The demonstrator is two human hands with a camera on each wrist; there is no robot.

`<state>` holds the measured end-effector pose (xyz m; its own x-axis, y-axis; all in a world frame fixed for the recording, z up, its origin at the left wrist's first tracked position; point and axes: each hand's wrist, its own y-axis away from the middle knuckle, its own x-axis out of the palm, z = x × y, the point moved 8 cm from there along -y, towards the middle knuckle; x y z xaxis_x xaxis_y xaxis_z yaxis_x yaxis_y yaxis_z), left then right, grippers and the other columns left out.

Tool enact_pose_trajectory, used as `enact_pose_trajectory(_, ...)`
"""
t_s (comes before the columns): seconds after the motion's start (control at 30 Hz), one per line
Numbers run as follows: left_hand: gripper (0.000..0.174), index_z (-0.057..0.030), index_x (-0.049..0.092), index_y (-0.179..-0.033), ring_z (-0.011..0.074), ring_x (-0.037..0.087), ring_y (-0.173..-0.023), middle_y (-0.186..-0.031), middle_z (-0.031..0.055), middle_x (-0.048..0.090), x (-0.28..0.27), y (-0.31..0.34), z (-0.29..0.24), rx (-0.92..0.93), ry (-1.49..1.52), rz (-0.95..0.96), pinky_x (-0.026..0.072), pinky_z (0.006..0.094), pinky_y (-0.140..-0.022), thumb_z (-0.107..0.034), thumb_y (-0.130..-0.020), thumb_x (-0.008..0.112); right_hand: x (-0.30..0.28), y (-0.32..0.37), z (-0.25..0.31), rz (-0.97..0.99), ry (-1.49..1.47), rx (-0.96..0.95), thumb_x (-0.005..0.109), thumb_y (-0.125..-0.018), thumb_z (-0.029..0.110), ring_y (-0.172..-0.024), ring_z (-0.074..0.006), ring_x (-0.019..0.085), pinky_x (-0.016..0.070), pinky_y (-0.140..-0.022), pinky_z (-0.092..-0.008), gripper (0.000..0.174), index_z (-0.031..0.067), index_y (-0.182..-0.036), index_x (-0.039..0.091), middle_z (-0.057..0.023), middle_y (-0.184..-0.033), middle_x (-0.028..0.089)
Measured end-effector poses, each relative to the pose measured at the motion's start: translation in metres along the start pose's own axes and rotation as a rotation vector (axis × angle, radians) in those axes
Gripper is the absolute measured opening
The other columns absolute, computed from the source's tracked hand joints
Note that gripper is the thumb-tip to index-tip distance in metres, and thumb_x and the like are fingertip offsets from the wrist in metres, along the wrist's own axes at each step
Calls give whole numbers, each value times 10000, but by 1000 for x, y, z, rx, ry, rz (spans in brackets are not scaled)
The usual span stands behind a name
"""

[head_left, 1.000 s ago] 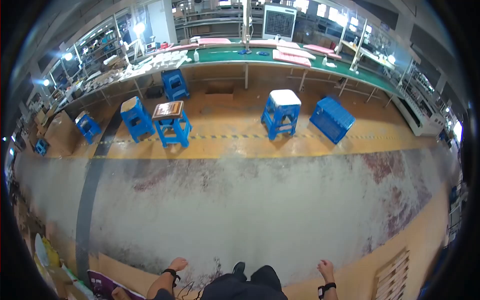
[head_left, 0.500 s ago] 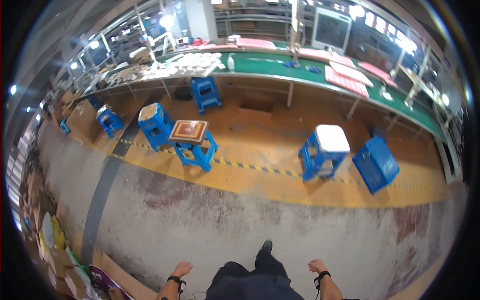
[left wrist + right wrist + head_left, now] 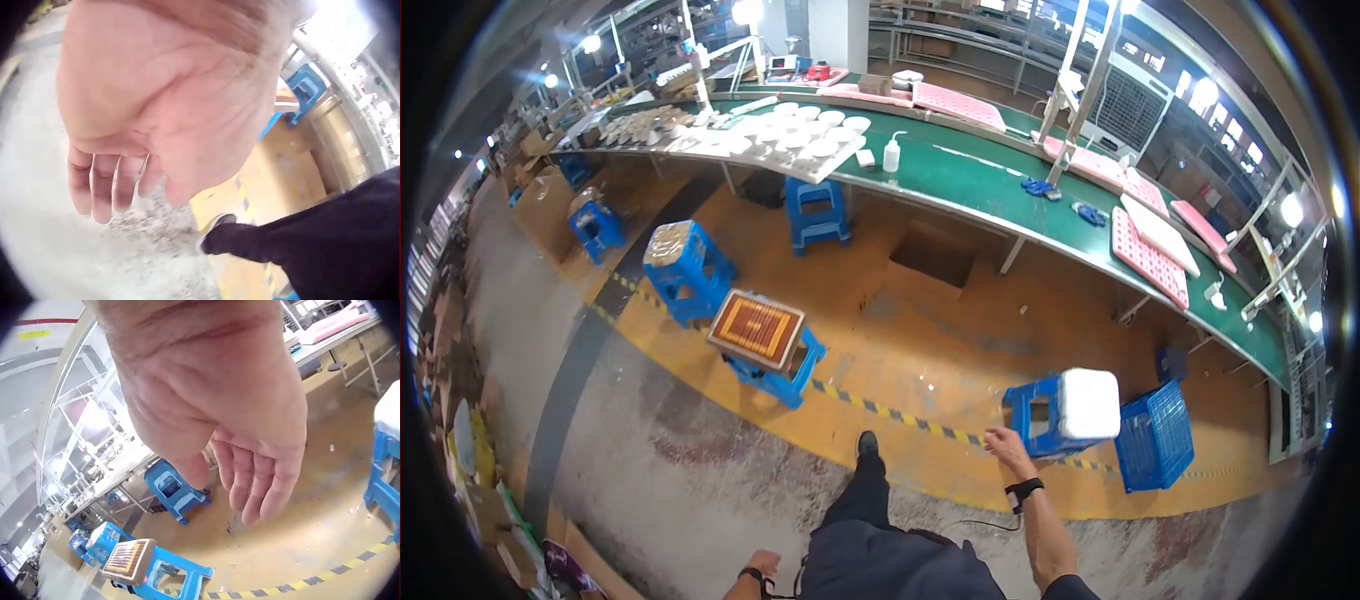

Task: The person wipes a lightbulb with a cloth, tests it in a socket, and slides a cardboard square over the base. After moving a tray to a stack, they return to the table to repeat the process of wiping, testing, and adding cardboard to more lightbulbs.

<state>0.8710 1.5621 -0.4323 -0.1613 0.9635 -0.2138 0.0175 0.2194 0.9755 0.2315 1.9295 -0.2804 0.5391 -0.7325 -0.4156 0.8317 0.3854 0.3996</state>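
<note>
right hand (image 3: 1008, 451) now farther out at five o'clock, closer to the white-topped stool (image 3: 1089, 404), that stool swung from three o'clock to four, left shoe (image 3: 867, 444) now leading

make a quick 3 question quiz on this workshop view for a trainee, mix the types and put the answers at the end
1. Multiple choice: what colour is the top of the stool beside the blue crate?
a) brown
b) white
c) green

2. True or false: the right hand is holding nothing.

3. Fill in the blank: the squeeze bottle stands on the ____ surface of the long workbench.

Key: 1. b; 2. true; 3. green
</note>
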Motion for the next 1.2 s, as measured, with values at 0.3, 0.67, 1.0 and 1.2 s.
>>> enact_pose_trajectory(0.3,328,-14,582,-808,158,552,-642,-680,40,572,-251,99,-536,1113,-110,-478,452,368,-593,-269,-1004,521,58,-216,205,155,-170,-70,609,-987,278,-800,-143,663,533,-740,-295,421,-64,-1230,637,-84,-910,700)
enact_pose_trajectory(0.67,429,-6,625,-1298,129,661,-819,-986,31,678,-418,61,-794,838,355,-293,544,281,-689,-319,-1005,604,126,-552,376,176,-462,-90,619,-991,281,-818,-165,691,570,-728,-310,446,-67,-1268,585,-102,-953,698)
enact_pose_trajectory(1.0,519,-21,542,-1398,199,695,-862,-1176,120,686,-639,14,-906,703,527,-376,594,320,-731,-361,-1010,598,87,-730,459,-598,69,-292,878,-745,410,-1454,-422,292,237,-1210,-457,1134,-119,-1511,229,-318,-1543,304)
enact_pose_trajectory(1.2,582,80,529,-1383,230,679,-869,-1166,163,679,-804,-45,-1058,860,269,-531,563,344,-765,-329,-974,600,105,-775,458,-588,-160,-185,848,-822,276,-1082,-248,602,475,-969,-375,690,-1,-1347,496,-128,-1187,622)
